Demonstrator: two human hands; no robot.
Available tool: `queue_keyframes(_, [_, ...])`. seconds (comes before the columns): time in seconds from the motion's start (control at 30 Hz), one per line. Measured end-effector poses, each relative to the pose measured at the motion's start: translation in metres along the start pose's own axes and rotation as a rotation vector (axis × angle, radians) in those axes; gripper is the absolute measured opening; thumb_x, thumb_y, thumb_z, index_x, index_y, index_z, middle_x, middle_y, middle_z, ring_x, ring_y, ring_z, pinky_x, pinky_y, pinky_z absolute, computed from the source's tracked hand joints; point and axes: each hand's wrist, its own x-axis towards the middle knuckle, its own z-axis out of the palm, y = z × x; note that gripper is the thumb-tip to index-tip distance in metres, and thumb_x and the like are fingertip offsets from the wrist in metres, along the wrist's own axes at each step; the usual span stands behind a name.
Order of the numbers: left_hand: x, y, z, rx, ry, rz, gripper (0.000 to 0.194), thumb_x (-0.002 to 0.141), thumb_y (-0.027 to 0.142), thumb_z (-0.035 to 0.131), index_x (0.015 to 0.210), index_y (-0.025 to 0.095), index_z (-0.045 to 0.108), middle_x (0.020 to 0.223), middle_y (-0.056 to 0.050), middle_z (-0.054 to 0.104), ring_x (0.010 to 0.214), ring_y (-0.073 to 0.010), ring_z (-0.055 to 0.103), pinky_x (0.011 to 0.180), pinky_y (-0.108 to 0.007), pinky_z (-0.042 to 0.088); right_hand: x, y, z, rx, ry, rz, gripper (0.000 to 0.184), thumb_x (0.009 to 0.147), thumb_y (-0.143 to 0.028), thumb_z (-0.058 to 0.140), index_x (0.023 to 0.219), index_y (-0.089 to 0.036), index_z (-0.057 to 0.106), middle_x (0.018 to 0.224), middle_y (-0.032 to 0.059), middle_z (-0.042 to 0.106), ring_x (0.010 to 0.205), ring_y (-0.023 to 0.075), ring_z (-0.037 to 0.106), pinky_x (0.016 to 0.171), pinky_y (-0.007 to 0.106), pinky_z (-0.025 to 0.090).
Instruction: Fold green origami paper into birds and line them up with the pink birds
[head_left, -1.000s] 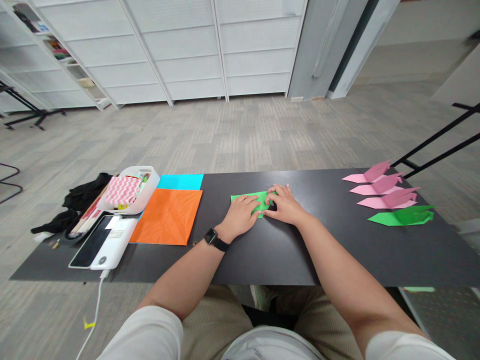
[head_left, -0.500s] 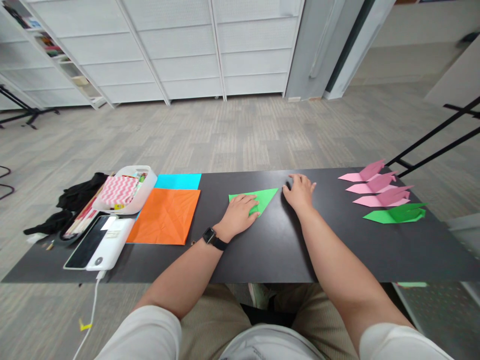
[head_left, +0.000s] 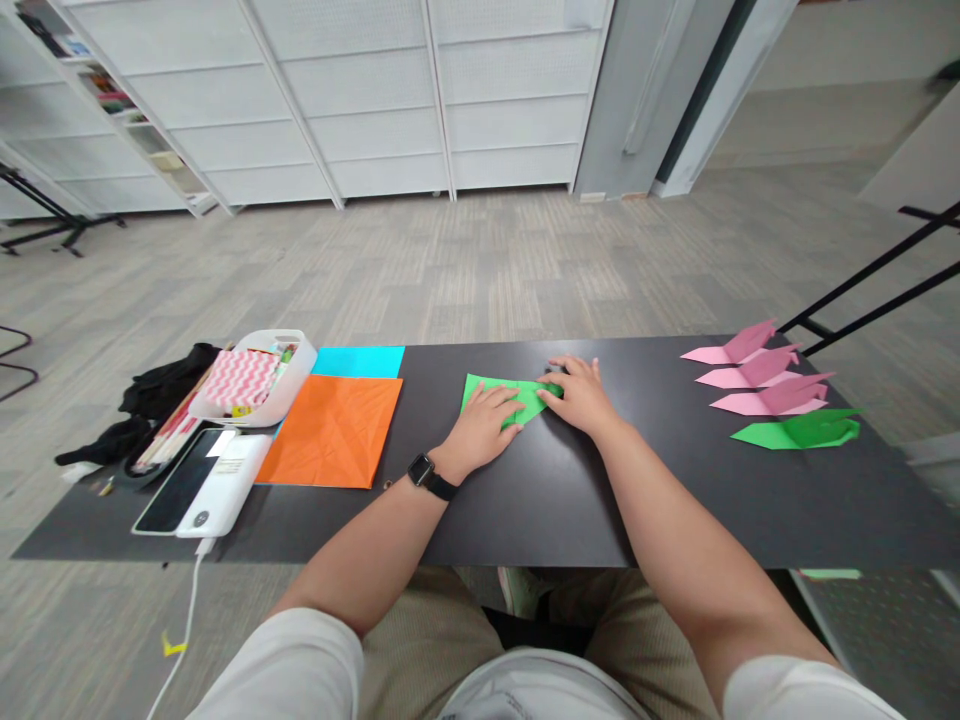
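The green paper (head_left: 475,388) is laid on the dark table (head_left: 600,500), in the middle, and is covered in part by both hands. It is pressed flat by the left hand (head_left: 487,424), whose fingers are loosely spread and not closed around anything. Its right end is touched by the thumb and fingers of the right hand (head_left: 576,396), which are bent with a small gap; whether the paper is pinched there cannot be told. If it is pressed too lightly on the left, the paper could be slid or turned, as the table looks smooth. If the right end is bent before the edges are matched, a crooked crease could be made. If it is tugged there while the left side is pinned, a rip could be caused. A bad fold could be missed too, since some of the paper is hidden by fingers. The orange sheet (head_left: 334,430) could be bumped if the left arm, with its watch (head_left: 421,468), were swung outward.
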Motion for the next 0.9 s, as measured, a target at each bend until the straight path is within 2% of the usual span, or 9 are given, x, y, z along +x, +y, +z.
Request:
queue_keyframes(0.2, [0.002, -0.007, -0.003, 0.031, 0.099, -0.088, 0.033, 0.101, 0.021, 0.062, 0.132, 0.026, 0.070, 0.147, -0.008, 0.065, 0.139, -0.0265, 0.057, 0.132, -0.056, 0.030, 0.000, 0.003, -0.004, 0.092, 0.047, 0.075, 0.014, 0.091, -0.036, 0.068, 0.098, -0.029, 0.079, 0.137, 0.0093, 0.063, 0.137, 0.0340, 0.055, 0.123, 0.082, 0.014])
queue_keyframes(0.37, [0.004, -0.014, 0.001, 0.009, 0.132, -0.130, 0.036, 0.104, 0.031, 0.058, 0.139, 0.021, 0.064, 0.141, -0.011, 0.069, 0.134, -0.0286, 0.062, 0.127, -0.053, 0.039, -0.001, 0.000, -0.010, 0.136, 0.054, 0.076, 0.013, 0.091, -0.033, 0.068, 0.095, -0.030, 0.080, 0.135, 0.0079, 0.065, 0.135, 0.0330, 0.057, 0.124, 0.079, 0.016])
queue_keyframes(0.47, [0.004, -0.015, 0.002, -0.011, 0.134, -0.145, 0.033, 0.109, 0.033, 0.047, 0.134, 0.020, 0.065, 0.136, -0.011, 0.072, 0.131, -0.0281, 0.064, 0.126, -0.053, 0.040, 0.001, -0.002, -0.016, 0.168, 0.039, 0.041, 0.014, 0.092, -0.035, 0.068, 0.094, -0.029, 0.081, 0.135, 0.0084, 0.067, 0.133, 0.0318, 0.060, 0.125, 0.071, 0.026])
queue_keyframes(0.57, [0.005, -0.016, 0.001, -0.048, 0.141, -0.162, 0.034, 0.111, 0.030, 0.039, 0.129, 0.021, 0.067, 0.132, -0.009, 0.074, 0.128, -0.0262, 0.066, 0.126, -0.052, 0.041, 0.002, -0.003, -0.023, 0.257, -0.003, -0.025, 0.031, 0.099, -0.044, 0.062, 0.082, -0.027, 0.081, 0.132, 0.0091, 0.070, 0.127, 0.0293, 0.065, 0.120, 0.057, 0.042])
queue_keyframes(0.63, [0.006, -0.018, 0.001, -0.064, 0.143, -0.166, 0.034, 0.111, 0.028, 0.038, 0.128, 0.021, 0.067, 0.129, -0.009, 0.074, 0.126, -0.0255, 0.066, 0.125, -0.051, 0.042, 0.003, -0.004, -0.026, 0.322, -0.058, -0.046, 0.047, 0.104, -0.049, 0.054, 0.072, -0.025, 0.080, 0.131, 0.0089, 0.071, 0.123, 0.0272, 0.068, 0.117, 0.051, 0.045])
queue_keyframes(0.73, [0.006, -0.021, 0.002, -0.072, 0.145, -0.170, 0.032, 0.110, 0.027, 0.041, 0.130, 0.021, 0.065, 0.131, -0.010, 0.073, 0.128, -0.0257, 0.066, 0.127, -0.051, 0.040, 0.001, -0.005, -0.028, 0.325, -0.153, -0.092, 0.049, 0.103, -0.049, 0.057, 0.066, -0.026, 0.079, 0.136, 0.0067, 0.070, 0.130, 0.0279, 0.064, 0.124, 0.055, 0.036])
queue_keyframes(0.83, [0.006, -0.021, 0.002, -0.073, 0.149, -0.164, 0.031, 0.107, 0.031, 0.052, 0.133, 0.020, 0.063, 0.135, -0.011, 0.072, 0.132, -0.0276, 0.064, 0.129, -0.052, 0.037, -0.003, -0.005, -0.026, 0.237, -0.215, -0.168, 0.032, 0.091, -0.047, 0.076, 0.066, -0.027, 0.078, 0.141, 0.0049, 0.066, 0.143, 0.0320, 0.054, 0.129, 0.066, 0.021])
queue_keyframes(0.9, [0.005, -0.020, 0.002, -0.073, 0.152, -0.155, 0.033, 0.104, 0.034, 0.060, 0.134, 0.020, 0.062, 0.136, -0.011, 0.071, 0.133, -0.0288, 0.063, 0.129, -0.053, 0.037, -0.006, -0.005, -0.023, 0.190, -0.235, -0.198, 0.024, 0.084, -0.044, 0.083, 0.070, -0.027, 0.076, 0.141, 0.0049, 0.064, 0.145, 0.0328, 0.050, 0.129, 0.071, 0.016])
